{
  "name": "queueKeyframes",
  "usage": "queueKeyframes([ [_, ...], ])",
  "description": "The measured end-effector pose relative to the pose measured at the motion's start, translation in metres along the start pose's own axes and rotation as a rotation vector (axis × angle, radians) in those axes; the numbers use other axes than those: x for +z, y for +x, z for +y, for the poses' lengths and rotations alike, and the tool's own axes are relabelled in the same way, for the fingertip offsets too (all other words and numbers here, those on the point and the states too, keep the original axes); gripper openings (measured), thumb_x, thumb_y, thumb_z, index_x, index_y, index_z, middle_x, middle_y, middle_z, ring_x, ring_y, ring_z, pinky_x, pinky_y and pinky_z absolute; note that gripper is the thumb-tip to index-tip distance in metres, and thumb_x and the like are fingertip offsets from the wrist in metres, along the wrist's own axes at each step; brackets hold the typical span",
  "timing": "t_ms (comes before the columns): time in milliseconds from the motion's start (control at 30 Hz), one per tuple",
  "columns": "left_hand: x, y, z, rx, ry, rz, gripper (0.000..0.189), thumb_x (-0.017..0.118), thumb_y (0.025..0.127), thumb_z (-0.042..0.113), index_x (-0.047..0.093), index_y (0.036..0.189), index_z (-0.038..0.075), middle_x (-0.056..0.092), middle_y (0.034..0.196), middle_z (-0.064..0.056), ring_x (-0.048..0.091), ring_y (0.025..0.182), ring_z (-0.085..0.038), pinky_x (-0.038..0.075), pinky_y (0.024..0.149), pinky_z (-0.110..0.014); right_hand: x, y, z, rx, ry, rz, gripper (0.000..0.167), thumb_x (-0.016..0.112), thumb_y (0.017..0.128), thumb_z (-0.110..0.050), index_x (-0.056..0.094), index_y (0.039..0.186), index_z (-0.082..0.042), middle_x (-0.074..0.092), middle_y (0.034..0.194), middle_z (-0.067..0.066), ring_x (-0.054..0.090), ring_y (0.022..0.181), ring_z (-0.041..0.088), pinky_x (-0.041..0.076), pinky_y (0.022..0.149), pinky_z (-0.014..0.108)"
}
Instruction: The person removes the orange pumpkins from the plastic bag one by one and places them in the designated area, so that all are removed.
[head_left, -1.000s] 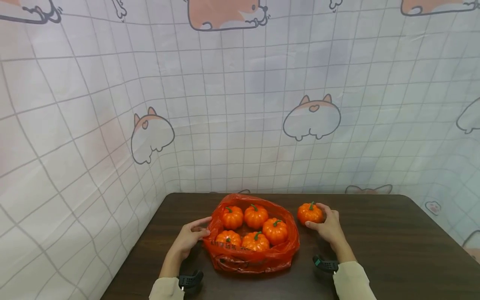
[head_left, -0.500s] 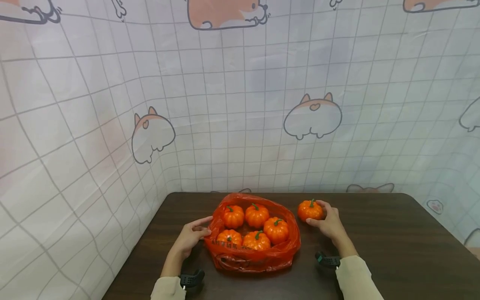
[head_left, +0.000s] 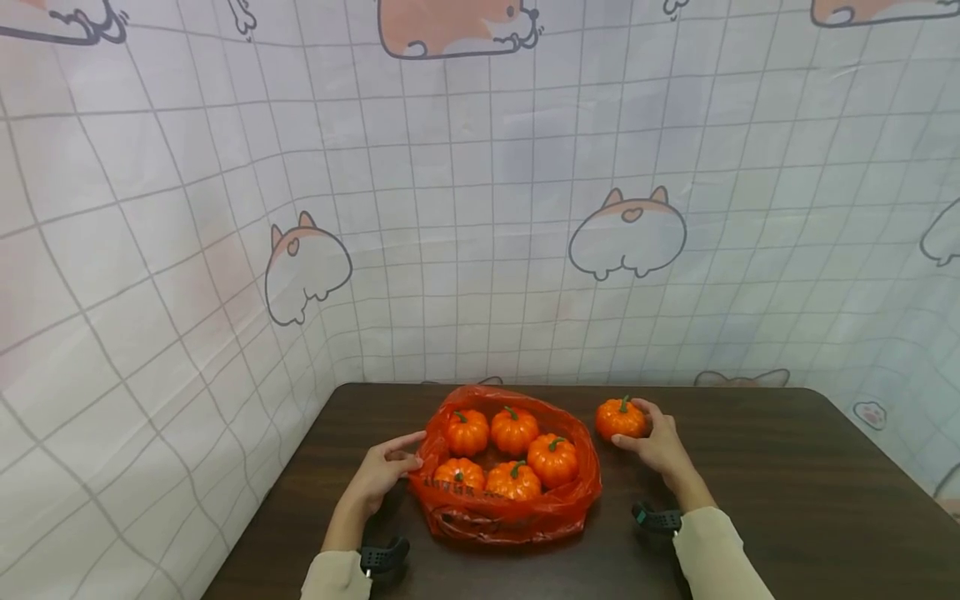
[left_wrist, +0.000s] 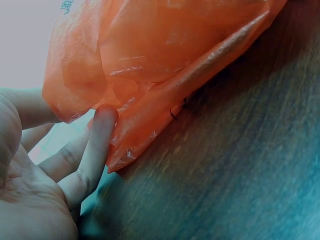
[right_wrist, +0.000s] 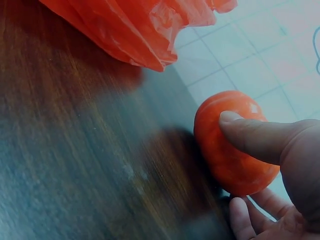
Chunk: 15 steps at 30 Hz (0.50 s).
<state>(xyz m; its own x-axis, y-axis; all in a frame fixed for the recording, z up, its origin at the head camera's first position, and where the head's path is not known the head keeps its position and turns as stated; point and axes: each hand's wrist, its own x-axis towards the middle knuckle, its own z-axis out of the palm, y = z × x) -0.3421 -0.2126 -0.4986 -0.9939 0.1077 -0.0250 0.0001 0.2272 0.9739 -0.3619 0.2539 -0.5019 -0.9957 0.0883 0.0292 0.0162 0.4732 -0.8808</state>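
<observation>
A red plastic bag (head_left: 506, 525) with its mouth spread wide stands on the dark table, holding several small orange pumpkins with green stems; one pumpkin (head_left: 552, 461) sits at its right side. My left hand (head_left: 378, 475) holds the bag's left side, its index finger stretched along the rim. In the left wrist view, the bag's edge (left_wrist: 75, 95) lies between the thumb and a fingertip (left_wrist: 105, 117). To the right of the bag, my right hand (head_left: 660, 446) grips a single pumpkin (head_left: 620, 418). The right wrist view shows the thumb (right_wrist: 255, 137) across this pumpkin and fingers at its opposite side.
The wood-grain table (head_left: 787, 492) extends to both sides of the bag. A pale gridded cloth (head_left: 480, 317) with cartoon dogs hangs behind and along the left. Each wrist wears a black strap, the right one (head_left: 656, 521) just above the table.
The view has shifted slightly. My right hand and its pumpkin have moved a little farther back; my left hand and the bag look the same.
</observation>
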Motion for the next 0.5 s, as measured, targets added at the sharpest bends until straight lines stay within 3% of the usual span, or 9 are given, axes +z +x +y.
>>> queueKeyframes([
  [500,-0.0001,-0.0014,0.0008,-0.007,-0.004,0.000,0.046,0.066,0.097,0.007,0.061,0.143,0.009,0.072,0.105,-0.013,0.067,0.089,-0.018,0.055,0.084,-0.033,-0.0005,0.0033,0.0056,0.009,0.008,-0.017,0.086,0.077,0.092,-0.021,0.025,0.159,-0.007,0.022,0.151,0.035,0.031,0.138,0.055,0.023,0.115,0.072],
])
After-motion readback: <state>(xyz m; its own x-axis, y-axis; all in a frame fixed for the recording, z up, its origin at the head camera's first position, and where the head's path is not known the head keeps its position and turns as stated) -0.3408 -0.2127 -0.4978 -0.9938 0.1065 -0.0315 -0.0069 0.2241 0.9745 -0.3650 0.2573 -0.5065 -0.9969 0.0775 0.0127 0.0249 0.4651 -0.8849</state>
